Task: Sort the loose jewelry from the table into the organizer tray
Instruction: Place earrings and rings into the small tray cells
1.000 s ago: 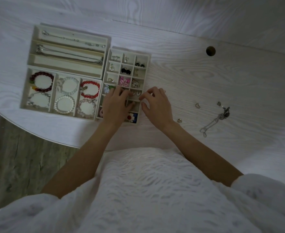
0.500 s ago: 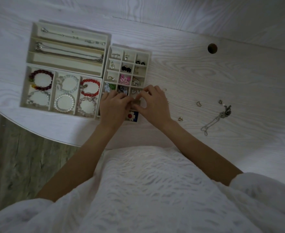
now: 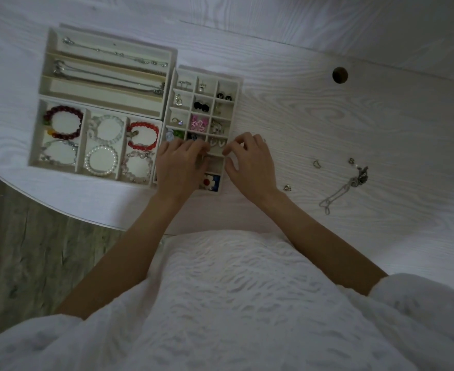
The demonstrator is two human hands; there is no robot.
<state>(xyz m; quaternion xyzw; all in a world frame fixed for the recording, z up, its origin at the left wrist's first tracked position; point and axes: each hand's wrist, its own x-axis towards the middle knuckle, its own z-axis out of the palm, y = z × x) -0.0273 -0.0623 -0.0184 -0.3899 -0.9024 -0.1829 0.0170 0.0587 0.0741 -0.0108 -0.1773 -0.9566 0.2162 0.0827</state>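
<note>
A: How far along does the sorting look?

B: Most of the way, I'd judge. The small grid tray (image 3: pixel 236 84) has nearly every cell filled: studs, dark round earrings (image 3: pixel 201 106), a pink flower piece (image 3: pixel 198 123), a red-and-white flower on blue (image 3: pixel 211 181). The bracelet tray (image 3: pixel 34 141) holds six beaded bracelets, and the long-slot tray (image 3: pixel 49 53) carries thin chains in two of its three slots.

A: And what is left out?

B: A silver chain necklace (image 3: pixel 343 188) lies crumpled on the worktop (image 3: pixel 381 116), well to the right of the trays. Near it sit a few tiny metal pieces: a crescent-shaped one (image 3: pixel 316 163), a small one (image 3: pixel 287 187) just beside the right wrist, and another (image 3: pixel 351 161) by the chain's clasp end.

A: The hands?

B: Both are over the lower rows of the grid tray. The left hand (image 3: pixel 179 163) lies flat, its fingers loosely bent across the cells. The right hand (image 3: pixel 250 162) has its fingers curled with the tips drawn close at a cell's edge, beside a pale pair of earrings (image 3: pixel 217 142). Whether they pinch anything I cannot tell; it's too small and dim.

A: Materials?

B: Trays look like cream, matte, soft-lined board with thin dividers. Beads are glossy and round: dark red, bright red, pearly white, clear. The chains are fine, limp metal. The worktop is pale wood grain with a round cable hole (image 3: pixel 340 74).
</note>
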